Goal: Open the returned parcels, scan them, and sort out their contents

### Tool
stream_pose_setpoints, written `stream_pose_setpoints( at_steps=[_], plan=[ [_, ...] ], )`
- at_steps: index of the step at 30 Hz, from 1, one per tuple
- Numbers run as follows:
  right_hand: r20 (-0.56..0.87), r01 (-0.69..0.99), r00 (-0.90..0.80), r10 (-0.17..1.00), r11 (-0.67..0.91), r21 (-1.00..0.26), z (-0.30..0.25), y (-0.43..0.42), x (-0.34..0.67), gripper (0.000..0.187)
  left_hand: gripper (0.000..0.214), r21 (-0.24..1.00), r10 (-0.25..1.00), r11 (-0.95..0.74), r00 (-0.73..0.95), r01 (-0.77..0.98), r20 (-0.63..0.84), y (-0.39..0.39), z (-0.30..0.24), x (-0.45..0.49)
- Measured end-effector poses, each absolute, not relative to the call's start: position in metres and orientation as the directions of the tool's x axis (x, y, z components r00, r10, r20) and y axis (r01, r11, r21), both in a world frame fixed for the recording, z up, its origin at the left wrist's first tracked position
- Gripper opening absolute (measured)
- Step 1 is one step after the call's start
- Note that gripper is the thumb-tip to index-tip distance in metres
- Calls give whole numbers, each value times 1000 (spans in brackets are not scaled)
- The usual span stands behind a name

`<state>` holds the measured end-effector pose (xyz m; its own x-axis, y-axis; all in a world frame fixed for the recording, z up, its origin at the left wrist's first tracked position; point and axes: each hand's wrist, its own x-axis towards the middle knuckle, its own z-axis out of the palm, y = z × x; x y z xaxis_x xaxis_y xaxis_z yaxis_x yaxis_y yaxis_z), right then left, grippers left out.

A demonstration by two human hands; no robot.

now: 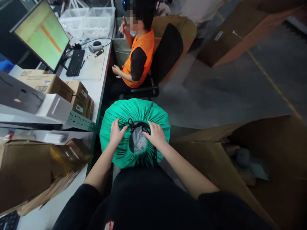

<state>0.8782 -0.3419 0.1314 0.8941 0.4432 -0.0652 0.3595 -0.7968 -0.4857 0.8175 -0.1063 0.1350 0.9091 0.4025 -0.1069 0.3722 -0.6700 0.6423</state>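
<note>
Two bare hands work the gathered mouth of a green drawstring bag (134, 110), which stands upright just in front of the person's lap, between the desk (96, 86) at left and a large open carton (263, 143) at right. The left hand (116, 131) lies on the puckered cloth with fingers spread wide and the thumb pointing toward the black cord (131, 123). The right hand (155, 134) rests on the opposite side of the rim, its fingertips bent over the edge where the cord runs; whether they pinch the cord cannot be told. By the look of it the closing is well along but not finished: the fabric is drawn into tight folds and the cord is bunched at the far side of the opening, yet a gap remains through which a grey item (138, 142) shows. At the far end of the desk a co-worker in an orange vest (139, 60) sits in a black chair (168, 54), beside a monitor (43, 33), a keyboard (75, 62) and stacked cardboard boxes (48, 83).
</note>
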Motion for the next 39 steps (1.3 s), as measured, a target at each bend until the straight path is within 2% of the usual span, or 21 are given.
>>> stream_pose_setpoints(
  at_steps=[2,5,6,7,10,14,18,20,22,24,25,28,30,32,33,34,35,37,39],
  plan=[
    [-144,311,895,423,-820,-481,130,-338,883,49,55,671,393,-636,908,382,-145,-111,124,834],
    [-179,282,886,428,-804,-524,135,-339,891,18,17,725,329,-576,919,378,-218,-126,116,848],
    [-186,263,888,422,-795,-547,137,-342,893,16,7,749,312,-550,922,371,-228,-131,116,849],
    [-196,237,890,412,-784,-574,138,-346,895,15,9,776,303,-520,926,358,-224,-135,117,849],
    [-275,120,876,397,-730,-673,142,-363,896,19,14,862,345,-419,928,285,-139,-137,133,843],
    [-363,-12,826,431,-630,-777,152,-383,888,36,24,931,520,-322,854,170,24,-127,176,834],
    [-374,-73,716,589,-469,-880,182,-391,880,45,21,958,581,-283,803,44,135,-120,218,827],
    [-349,-193,695,629,-304,-933,204,-390,875,55,17,976,591,-218,797,6,127,-120,224,825],
    [-281,-269,757,590,-111,-957,228,-386,870,63,14,996,605,-94,794,3,55,-121,220,823],
    [-182,-225,798,574,4,-974,254,-378,864,63,17,1000,605,26,796,13,-26,-122,211,821],
    [-130,-174,787,603,15,-985,268,-373,862,62,18,998,600,65,798,18,-54,-123,206,820],
    [44,69,646,762,-1,-998,311,-361,861,56,24,992,592,125,801,18,-89,-124,202,817],
    [89,249,407,909,-16,-968,335,-359,865,53,26,979,587,205,801,-8,-117,-126,206,815],
    [-15,310,102,995,-46,-949,346,-361,874,50,27,953,594,299,792,-55,-140,-129,213,815],
    [-114,296,-15,993,-105,-949,344,-363,878,47,27,940,601,332,786,-82,-144,-130,217,815],
    [-223,293,-63,973,-196,-936,338,-363,883,45,26,933,609,345,781,-104,-139,-132,220,815],
    [-330,326,-15,944,-308,-894,326,-362,888,44,25,931,610,346,782,-116,-129,-133,223,816],
    [-446,425,326,833,-551,-718,293,-356,892,35,22,937,596,329,796,-119,-108,-136,227,816],
    [-363,411,653,665,-713,-568,256,-344,892,22,20,943,579,312,810,-113,-95,-140,229,815]
  ],
)
